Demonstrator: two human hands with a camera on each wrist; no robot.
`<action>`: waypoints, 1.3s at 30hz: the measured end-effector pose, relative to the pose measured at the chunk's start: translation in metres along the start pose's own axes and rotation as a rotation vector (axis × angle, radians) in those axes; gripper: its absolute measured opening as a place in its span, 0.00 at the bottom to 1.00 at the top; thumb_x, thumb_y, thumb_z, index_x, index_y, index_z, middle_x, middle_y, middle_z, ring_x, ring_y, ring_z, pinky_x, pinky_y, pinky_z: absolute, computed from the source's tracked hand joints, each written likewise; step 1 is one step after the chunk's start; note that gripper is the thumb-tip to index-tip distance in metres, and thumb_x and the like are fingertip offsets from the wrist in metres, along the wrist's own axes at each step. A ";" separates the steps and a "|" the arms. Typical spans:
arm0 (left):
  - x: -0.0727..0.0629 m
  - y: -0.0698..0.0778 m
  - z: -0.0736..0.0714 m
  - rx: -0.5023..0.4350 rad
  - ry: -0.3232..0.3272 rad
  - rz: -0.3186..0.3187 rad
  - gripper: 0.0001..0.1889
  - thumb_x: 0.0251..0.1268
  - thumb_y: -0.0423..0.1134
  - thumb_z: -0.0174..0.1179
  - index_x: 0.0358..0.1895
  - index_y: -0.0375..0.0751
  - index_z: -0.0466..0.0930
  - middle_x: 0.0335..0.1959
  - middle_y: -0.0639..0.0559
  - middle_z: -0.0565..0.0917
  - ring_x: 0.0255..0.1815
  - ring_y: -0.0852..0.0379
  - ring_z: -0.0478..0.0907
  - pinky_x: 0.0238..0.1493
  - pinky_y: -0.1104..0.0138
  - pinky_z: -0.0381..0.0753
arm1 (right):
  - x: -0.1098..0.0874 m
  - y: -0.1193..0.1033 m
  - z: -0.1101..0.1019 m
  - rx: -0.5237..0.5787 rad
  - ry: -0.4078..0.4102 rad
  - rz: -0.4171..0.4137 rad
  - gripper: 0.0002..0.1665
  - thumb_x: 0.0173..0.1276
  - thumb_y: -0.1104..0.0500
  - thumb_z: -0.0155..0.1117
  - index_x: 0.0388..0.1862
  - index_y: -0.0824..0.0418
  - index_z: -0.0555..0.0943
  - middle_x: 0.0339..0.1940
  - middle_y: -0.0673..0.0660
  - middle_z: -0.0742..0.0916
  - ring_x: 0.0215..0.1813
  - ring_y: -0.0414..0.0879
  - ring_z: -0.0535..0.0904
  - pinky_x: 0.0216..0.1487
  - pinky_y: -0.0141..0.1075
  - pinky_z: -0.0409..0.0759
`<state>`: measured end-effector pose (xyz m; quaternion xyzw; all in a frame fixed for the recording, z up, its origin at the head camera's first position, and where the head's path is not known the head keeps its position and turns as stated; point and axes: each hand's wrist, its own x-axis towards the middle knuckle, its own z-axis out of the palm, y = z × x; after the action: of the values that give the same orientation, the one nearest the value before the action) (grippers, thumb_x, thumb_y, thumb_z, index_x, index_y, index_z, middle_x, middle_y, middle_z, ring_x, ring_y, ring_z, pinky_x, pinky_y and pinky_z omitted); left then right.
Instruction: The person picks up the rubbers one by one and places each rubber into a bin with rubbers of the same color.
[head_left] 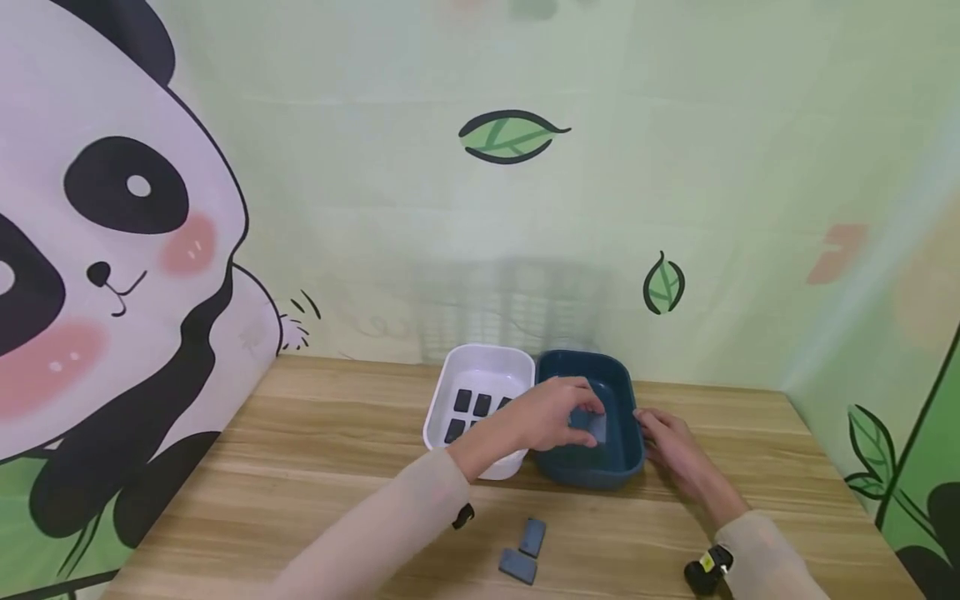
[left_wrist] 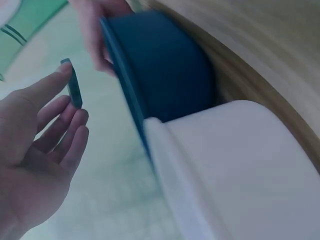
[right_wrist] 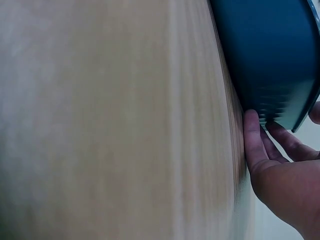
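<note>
My left hand (head_left: pixel 551 414) reaches over the blue basin (head_left: pixel 585 477). In the left wrist view its thumb and fingers pinch a small, thin blue-grey tile (left_wrist: pixel 74 87) by its edges. Along the right side of that basin, my right hand (head_left: pixel 678 454) grips the wall, one fingertip at the rim and other fingers (right_wrist: pixel 253 135) against the outside, low by the table. Two more blue-grey tiles (head_left: pixel 517 566) lie on the table in front. Left of the blue basin, a white basin (head_left: pixel 441 392) contains several black tiles (head_left: pixel 462 401), some hidden by my left arm.
The two basins stand side by side on a wood-grain table (head_left: pixel 330 417), close to the back wall. A printed backdrop (head_left: pixel 360 208) with a panda and leaves rises behind it. My left forearm crosses in front of the white basin.
</note>
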<state>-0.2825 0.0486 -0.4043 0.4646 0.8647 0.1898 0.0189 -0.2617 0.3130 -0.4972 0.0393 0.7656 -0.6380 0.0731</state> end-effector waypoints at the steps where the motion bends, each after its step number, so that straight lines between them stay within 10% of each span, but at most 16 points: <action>1: 0.006 -0.005 0.002 -0.009 0.005 -0.027 0.23 0.68 0.49 0.75 0.62 0.45 0.86 0.57 0.55 0.83 0.59 0.59 0.81 0.62 0.74 0.78 | 0.000 0.000 0.000 0.003 0.003 0.001 0.36 0.89 0.47 0.47 0.76 0.76 0.67 0.73 0.73 0.77 0.66 0.48 0.80 0.60 0.34 0.84; 16: 0.064 -0.052 0.047 0.121 -0.002 -0.228 0.23 0.68 0.51 0.74 0.63 0.48 0.87 0.57 0.54 0.83 0.56 0.58 0.79 0.64 0.67 0.79 | 0.001 -0.003 -0.001 0.030 0.021 0.020 0.34 0.88 0.50 0.49 0.75 0.77 0.67 0.68 0.70 0.80 0.59 0.42 0.82 0.57 0.33 0.85; 39: 0.073 -0.054 0.069 0.268 -0.084 -0.300 0.23 0.66 0.57 0.74 0.62 0.58 0.87 0.58 0.58 0.86 0.55 0.58 0.83 0.57 0.60 0.85 | 0.002 -0.001 -0.001 -0.004 0.018 0.033 0.35 0.88 0.49 0.48 0.78 0.75 0.65 0.73 0.73 0.76 0.69 0.53 0.78 0.62 0.38 0.84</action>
<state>-0.3528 0.1028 -0.4766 0.3365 0.9402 0.0487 0.0213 -0.2636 0.3139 -0.4958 0.0575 0.7667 -0.6349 0.0765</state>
